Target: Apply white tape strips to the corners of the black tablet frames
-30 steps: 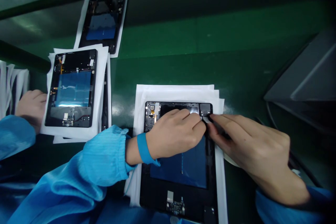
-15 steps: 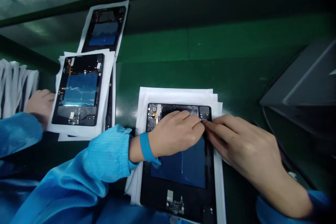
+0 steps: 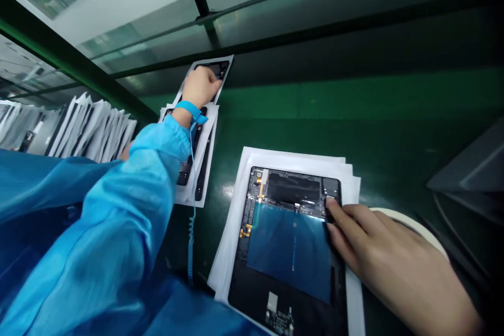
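An opened tablet point(image 3: 291, 252) with a blue battery film lies on white foam sheets point(image 3: 356, 189) in front of me. My right hand point(image 3: 378, 252) rests at its upper right edge, index fingertip on the frame and thumb lower, fingers apart. My left hand point(image 3: 200, 86), wearing a blue wrist strap point(image 3: 191, 110), is stretched to the far left over another tablet point(image 3: 224, 67). Its fingers are curled together there; whatever may be between them is hidden. Below that hand, a further tablet on foam point(image 3: 185, 176) is partly covered by my sleeve.
Many white foam sleeves point(image 3: 98, 128) stand in a row at the left, beside another person's sleeve point(image 3: 51, 178). A cream ring point(image 3: 409, 226) lies behind my right hand. A grey object point(image 3: 472, 163) stands right. The strap's coiled cord point(image 3: 191, 236) hangs left of the tablet.
My left hand has left the front tablet and moved up and left to the far one. My right hand stays at the front tablet's edge, its fingers more spread. The view has shifted.
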The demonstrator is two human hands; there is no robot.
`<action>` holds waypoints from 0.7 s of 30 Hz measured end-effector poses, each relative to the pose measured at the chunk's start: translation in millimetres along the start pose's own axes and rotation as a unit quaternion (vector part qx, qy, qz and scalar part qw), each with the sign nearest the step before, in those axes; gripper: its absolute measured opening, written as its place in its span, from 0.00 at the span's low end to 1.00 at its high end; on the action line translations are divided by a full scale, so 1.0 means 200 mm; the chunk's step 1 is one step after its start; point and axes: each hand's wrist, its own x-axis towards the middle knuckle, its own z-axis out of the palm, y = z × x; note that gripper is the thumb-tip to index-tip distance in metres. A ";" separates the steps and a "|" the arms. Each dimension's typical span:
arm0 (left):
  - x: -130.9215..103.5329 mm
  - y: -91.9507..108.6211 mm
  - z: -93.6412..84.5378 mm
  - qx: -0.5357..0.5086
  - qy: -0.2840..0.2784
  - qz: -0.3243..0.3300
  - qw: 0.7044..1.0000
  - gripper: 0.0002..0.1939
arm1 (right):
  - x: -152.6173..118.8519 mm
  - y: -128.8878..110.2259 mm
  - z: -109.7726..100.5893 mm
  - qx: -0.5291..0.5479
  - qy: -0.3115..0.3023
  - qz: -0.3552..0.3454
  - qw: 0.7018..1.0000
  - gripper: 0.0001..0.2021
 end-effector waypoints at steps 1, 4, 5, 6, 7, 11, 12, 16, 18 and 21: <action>0.06 -0.06 0.04 0.025 -0.037 -0.037 0.998 0.12 | 0.00 0.00 0.00 0.002 0.000 0.004 1.000 0.14; 0.16 -0.15 0.15 0.084 -0.113 -0.096 0.985 0.22 | 0.01 0.00 0.00 0.015 -0.004 0.013 1.000 0.15; 0.17 -0.15 0.18 0.096 -0.125 -0.102 0.982 0.24 | 0.01 0.00 0.00 0.019 -0.004 0.018 1.000 0.15; 0.18 -0.15 0.20 0.104 -0.131 -0.105 0.980 0.24 | 0.01 0.00 0.00 0.023 -0.005 0.022 0.999 0.14; 0.19 -0.14 0.22 0.112 -0.134 -0.105 0.979 0.23 | 0.01 0.01 0.00 0.025 -0.006 0.026 0.999 0.14; 0.23 -0.09 0.24 0.146 -0.135 -0.104 0.975 0.18 | 0.01 0.01 -0.01 0.031 -0.014 0.036 0.999 0.15; 0.24 -0.07 0.23 0.149 -0.133 -0.102 0.975 0.19 | 0.01 0.02 -0.01 0.036 -0.017 0.038 0.998 0.15; 0.31 0.05 0.14 0.137 -0.110 -0.056 0.983 0.21 | 0.01 0.03 -0.02 0.040 -0.018 0.047 0.998 0.13; 0.32 0.16 0.06 0.121 -0.086 -0.002 0.989 0.19 | 0.01 0.03 -0.03 0.055 0.000 0.070 0.996 0.14; 0.23 0.34 -0.08 0.087 -0.065 0.060 0.992 0.20 | 0.05 0.05 -0.04 0.206 0.045 0.162 0.964 0.17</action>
